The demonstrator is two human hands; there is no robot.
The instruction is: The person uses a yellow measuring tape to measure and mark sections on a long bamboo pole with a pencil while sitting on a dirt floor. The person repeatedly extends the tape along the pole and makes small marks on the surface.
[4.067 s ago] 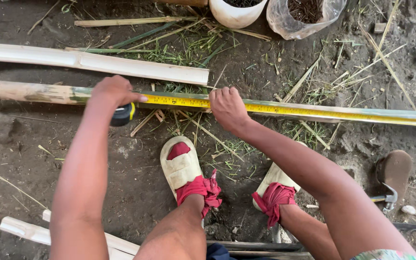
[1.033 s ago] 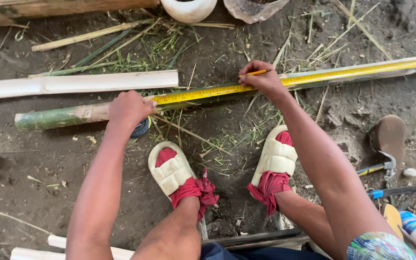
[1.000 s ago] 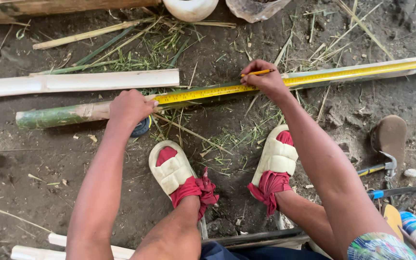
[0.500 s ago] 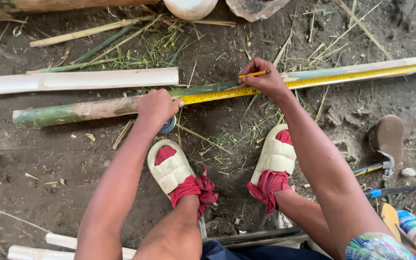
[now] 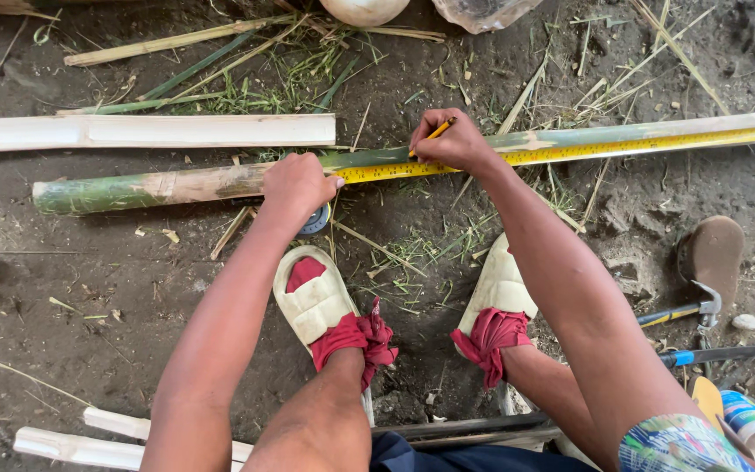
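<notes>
Bamboo pole (image 5: 176, 185) lies across the dirt, yellow tape measure (image 5: 570, 152) stretched along it. White pot (image 5: 362, 9) and clear bag (image 5: 482, 10) sit cropped at the top (contents hidden). Left hand (image 5: 297, 185) clenches the tape's case, further right than a second ago; right hand (image 5: 456, 142) pinches a pencil (image 5: 434, 132).

One head-worn camera, looking steeply down at the ground

The single view sits above the person's own arms and knees and faces almost straight down and slightly forward, close enough that both forearms fill the lower half. The left hand (image 5: 294, 185) and right hand (image 5: 454, 142) meet the green bamboo pole (image 5: 176, 185) lying across the upper frame; sandalled feet (image 5: 316, 301) sit mid-frame on the dirt floor (image 5: 72, 280).
</notes>
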